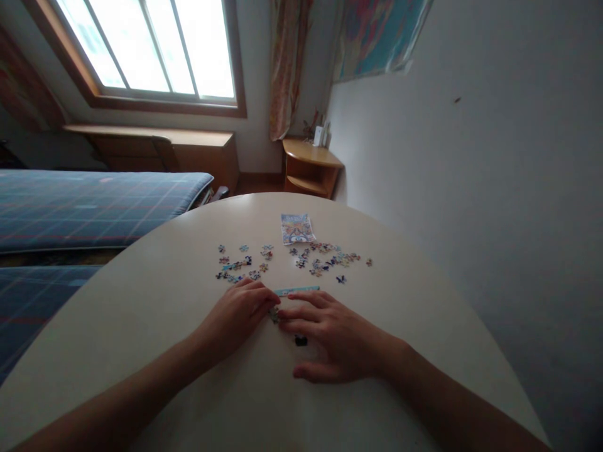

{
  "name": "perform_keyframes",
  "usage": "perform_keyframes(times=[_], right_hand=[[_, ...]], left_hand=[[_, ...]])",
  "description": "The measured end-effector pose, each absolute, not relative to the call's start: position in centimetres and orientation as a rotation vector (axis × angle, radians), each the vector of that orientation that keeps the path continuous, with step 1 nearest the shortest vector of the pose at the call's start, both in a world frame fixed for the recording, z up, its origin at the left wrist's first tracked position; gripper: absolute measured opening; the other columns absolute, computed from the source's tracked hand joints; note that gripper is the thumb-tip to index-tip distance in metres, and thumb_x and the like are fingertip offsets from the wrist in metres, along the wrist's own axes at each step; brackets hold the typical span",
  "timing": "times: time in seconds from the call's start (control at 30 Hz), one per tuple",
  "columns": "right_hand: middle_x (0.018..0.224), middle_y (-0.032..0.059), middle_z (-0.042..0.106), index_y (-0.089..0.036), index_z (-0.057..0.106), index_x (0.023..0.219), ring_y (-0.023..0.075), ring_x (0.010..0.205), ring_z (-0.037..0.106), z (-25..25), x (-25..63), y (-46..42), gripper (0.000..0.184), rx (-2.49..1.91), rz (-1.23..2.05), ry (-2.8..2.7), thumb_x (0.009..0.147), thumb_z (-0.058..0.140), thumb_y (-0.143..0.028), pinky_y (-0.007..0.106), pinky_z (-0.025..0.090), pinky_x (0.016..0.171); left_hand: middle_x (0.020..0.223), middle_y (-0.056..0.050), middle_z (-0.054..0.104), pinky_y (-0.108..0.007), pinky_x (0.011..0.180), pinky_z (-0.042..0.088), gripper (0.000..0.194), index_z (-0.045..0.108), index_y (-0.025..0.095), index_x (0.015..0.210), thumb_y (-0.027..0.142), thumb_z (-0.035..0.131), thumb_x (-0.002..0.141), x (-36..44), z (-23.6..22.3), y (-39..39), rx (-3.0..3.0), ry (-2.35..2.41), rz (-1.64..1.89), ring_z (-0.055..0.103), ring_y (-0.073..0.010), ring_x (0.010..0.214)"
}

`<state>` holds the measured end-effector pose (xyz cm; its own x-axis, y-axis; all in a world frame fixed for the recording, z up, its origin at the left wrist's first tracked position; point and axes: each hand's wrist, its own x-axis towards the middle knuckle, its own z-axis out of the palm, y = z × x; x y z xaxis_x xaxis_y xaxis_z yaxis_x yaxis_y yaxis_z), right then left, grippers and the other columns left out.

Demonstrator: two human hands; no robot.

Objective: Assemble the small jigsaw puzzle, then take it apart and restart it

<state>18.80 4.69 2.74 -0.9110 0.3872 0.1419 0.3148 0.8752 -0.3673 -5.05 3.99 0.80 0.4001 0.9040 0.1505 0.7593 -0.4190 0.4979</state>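
Note:
My left hand (242,311) rests on the table with fingers together and curled. Its thumb and fingertips close on a small puzzle piece (274,315), partly covered. My right hand (332,336) is spread out with the thumb apart, its fingertips by that same piece. Under the right palm a dark puzzle piece (300,340) shows between thumb and fingers. Just beyond both hands lies a joined light-blue puzzle strip (299,290), its near side partly hidden by the right fingers. Loose puzzle pieces lie in a left group (240,265) and a right group (325,257).
A printed picture sheet (298,229) lies on the round white table (405,276) behind the pieces. To the left is a bed with a plaid cover (103,207). A wooden corner cabinet (311,154) stands past the far edge, and a white wall (471,176) runs along the right.

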Motion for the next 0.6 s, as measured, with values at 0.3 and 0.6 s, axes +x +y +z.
perform_keyframes(times=[0.3, 0.6], right_hand=[[0.147, 0.0091, 0.052, -0.017, 0.058, 0.131, 0.028, 0.145, 0.032, 3.36, 18.67, 4.22, 0.062, -0.572, 0.529, -2.865, 0.087, 0.057, -0.061, 0.045, 0.023, 0.119], [0.147, 0.0112, 0.052, -0.016, 0.057, 0.133, 0.0264, 0.143, 0.038, 3.21, 18.63, 4.13, 0.065, -0.574, 0.544, -2.85, 0.086, 0.06, -0.06, 0.042, 0.025, 0.12]], left_hand=[[0.09, -0.001, 0.074, -0.035, 0.086, 0.048, 0.008, 0.072, 0.023, 0.089, 0.019, 0.065, 0.087, -4.72, 0.62, 3.85, 2.299, 1.592, 0.66, 0.065, -0.0218, 0.092], [0.087, -0.001, 0.074, -0.037, 0.085, 0.05, 0.009, 0.074, 0.026, 0.089, 0.024, 0.066, 0.088, -4.68, 1.18, 3.28, 2.397, 1.71, 0.602, 0.068, -0.0207, 0.083]])
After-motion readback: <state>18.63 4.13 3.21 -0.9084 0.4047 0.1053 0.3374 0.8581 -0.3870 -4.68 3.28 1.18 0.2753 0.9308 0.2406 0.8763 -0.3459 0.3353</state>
